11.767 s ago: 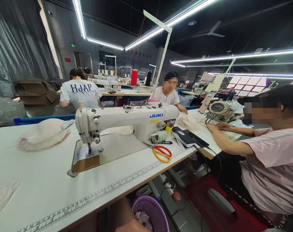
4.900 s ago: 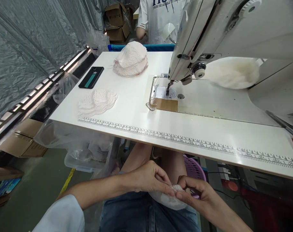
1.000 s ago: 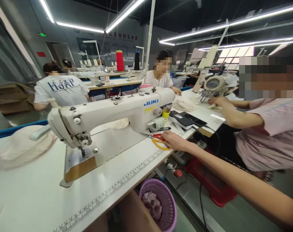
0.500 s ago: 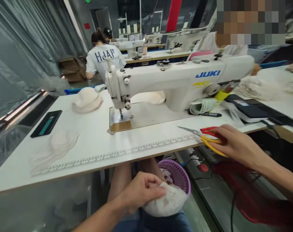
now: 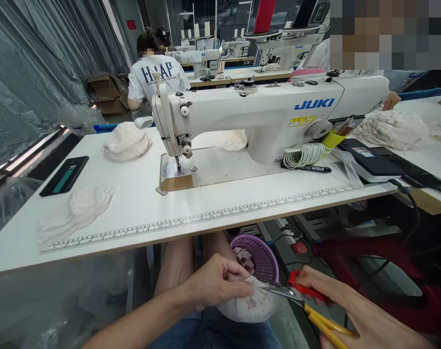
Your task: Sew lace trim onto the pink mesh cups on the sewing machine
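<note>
Over my lap, my left hand [image 5: 222, 283] pinches the edge of a white fabric piece [image 5: 250, 306], rounded and gathered. My right hand [image 5: 338, 303] grips scissors [image 5: 296, 295] with one red and one yellow handle. Their blades point left and lie at the fabric's upper edge, close to my left fingertips. Whether the blade tips are around the cloth or only over it, I cannot tell. Behind the fabric, a purple basket [image 5: 269, 254] holds pale scraps.
A white sewing machine [image 5: 271, 106] stands on the table [image 5: 140, 203], with a printed ruler strip [image 5: 206, 218] along its front edge. Cream fabric pieces [image 5: 126, 140] and a dark phone [image 5: 64, 175] lie left. A cord bundle [image 5: 303, 156] lies right. Another person [image 5: 158, 72] sits beyond.
My right hand has brought the scissors down and left from above the table edge to the white fabric. My left hand still holds the cloth over my lap.
</note>
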`<state>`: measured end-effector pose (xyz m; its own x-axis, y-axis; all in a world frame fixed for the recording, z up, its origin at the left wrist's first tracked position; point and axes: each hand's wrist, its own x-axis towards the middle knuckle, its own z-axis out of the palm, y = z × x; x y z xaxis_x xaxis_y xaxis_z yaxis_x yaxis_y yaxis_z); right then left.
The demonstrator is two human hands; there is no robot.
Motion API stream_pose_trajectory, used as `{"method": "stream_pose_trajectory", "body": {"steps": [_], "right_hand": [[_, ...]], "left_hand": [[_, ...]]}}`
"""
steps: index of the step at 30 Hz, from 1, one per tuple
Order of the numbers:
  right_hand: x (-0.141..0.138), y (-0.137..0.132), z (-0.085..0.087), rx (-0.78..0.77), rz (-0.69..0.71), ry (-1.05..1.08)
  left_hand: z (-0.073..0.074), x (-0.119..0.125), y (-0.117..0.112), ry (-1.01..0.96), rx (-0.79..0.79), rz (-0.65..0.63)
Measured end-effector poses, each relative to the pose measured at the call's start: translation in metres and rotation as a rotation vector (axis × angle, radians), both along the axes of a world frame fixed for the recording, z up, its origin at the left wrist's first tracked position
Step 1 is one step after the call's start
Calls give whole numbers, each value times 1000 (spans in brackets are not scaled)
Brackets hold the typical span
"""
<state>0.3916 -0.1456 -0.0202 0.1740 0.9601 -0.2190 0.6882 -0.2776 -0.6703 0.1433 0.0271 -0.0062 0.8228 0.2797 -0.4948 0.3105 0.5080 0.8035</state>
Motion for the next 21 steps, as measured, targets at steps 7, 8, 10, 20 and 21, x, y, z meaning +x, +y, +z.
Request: {"method": "stream_pose_trajectory", "body": {"steps": [7,8,10,20,21], "right_hand": [[-4,4,-6,-160,167,-100],[-5,5,-5,-164,156,-100],[-6,7,-2,-171,139,-90],[2,3,-20,-140,135,-73],[3,1,-23,-106,111,-72]], "left_hand": [[-5,0,1,21,74,-49],[-5,0,2,29,76,-52],[-6,1,2,38,67,-55],[-4,-1,4,37,45,-35],[-4,-2,4,42,34,-29]]}}
